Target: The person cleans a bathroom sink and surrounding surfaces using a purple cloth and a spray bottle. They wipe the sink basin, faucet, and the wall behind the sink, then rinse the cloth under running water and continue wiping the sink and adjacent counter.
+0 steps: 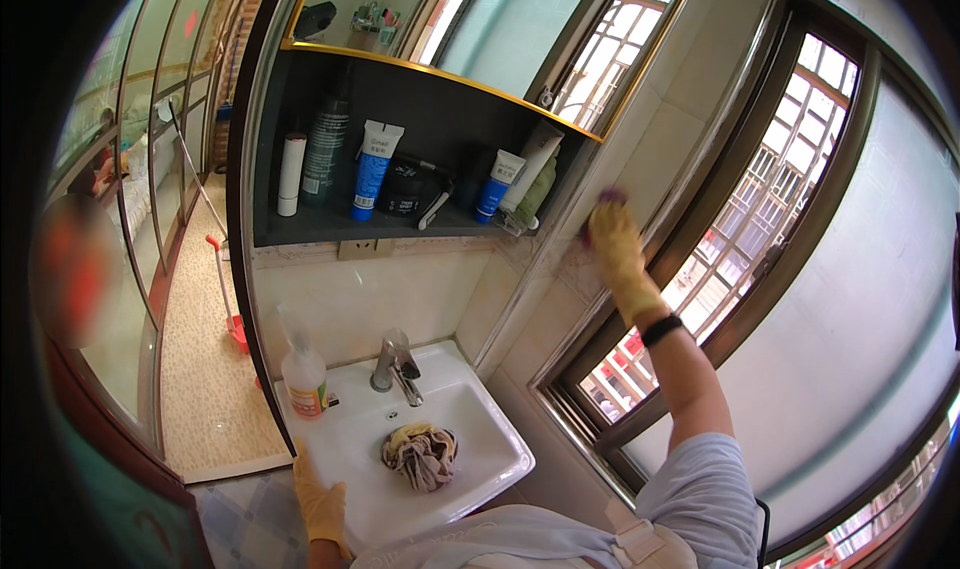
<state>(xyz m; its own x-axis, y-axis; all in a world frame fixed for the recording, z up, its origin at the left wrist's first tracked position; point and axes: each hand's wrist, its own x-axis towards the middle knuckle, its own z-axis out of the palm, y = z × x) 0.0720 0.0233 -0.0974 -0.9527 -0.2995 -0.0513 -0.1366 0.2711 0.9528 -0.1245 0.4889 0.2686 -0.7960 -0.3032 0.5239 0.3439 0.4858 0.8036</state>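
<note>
My right hand, in a yellow rubber glove, presses a small purple cleaning pad against the tiled wall between the shelf and the window. The fingers cover most of the pad, so whether it is a sponge or a folded cloth cannot be told. Low on the left, my left hand, gloved the same way, rests at the left rim of the white sink, thumb apart from the fingers and nothing visible in it. A crumpled cloth lies in the basin below the chrome faucet.
A spray bottle stands on the sink's back left corner. Above, a dark shelf holds several tubes and bottles under a gold-edged mirror. A barred window is on the right. Through the left doorway, a red dustpan shows.
</note>
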